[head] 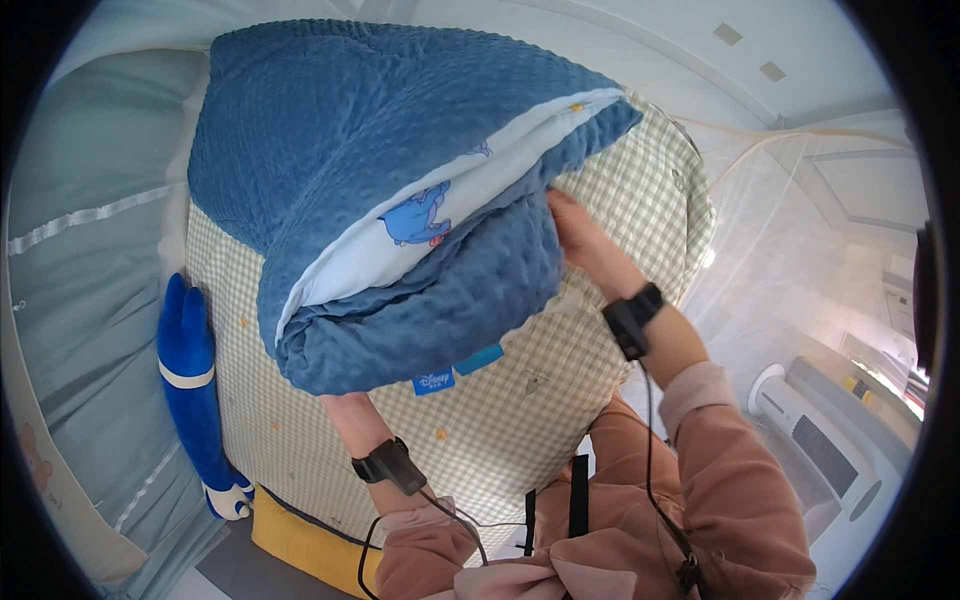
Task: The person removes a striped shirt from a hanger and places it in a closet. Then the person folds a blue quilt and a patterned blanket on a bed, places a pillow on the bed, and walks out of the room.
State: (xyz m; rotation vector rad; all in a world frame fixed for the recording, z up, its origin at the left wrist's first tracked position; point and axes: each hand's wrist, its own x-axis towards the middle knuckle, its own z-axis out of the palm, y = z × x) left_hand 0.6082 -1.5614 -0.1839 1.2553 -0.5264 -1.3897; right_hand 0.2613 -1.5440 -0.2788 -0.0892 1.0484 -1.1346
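Note:
A thick blue blanket (420, 330) with a dimpled plush face lies folded over on the bed before me. Its white lining (352, 270), printed with blue cartoon animals, shows in a long gap between the layers. My right hand (576, 229) grips the right edge of the folded part, with most of the fingers tucked behind the fabric. My left hand (346, 409) reaches under the near edge; its fingers are hidden by the blanket, so their grip does not show. A blue Disney label (433, 381) hangs from the near edge, with a teal tag (478, 360) beside it.
Under the blanket is a green-and-white checked bed sheet (480, 450). A long blue plush toy (187, 382) lies along the left edge, near a yellow cushion (315, 544). Sheer netting (757, 225) hangs at right, by a white appliance (817, 442). Cables run from both wrist straps.

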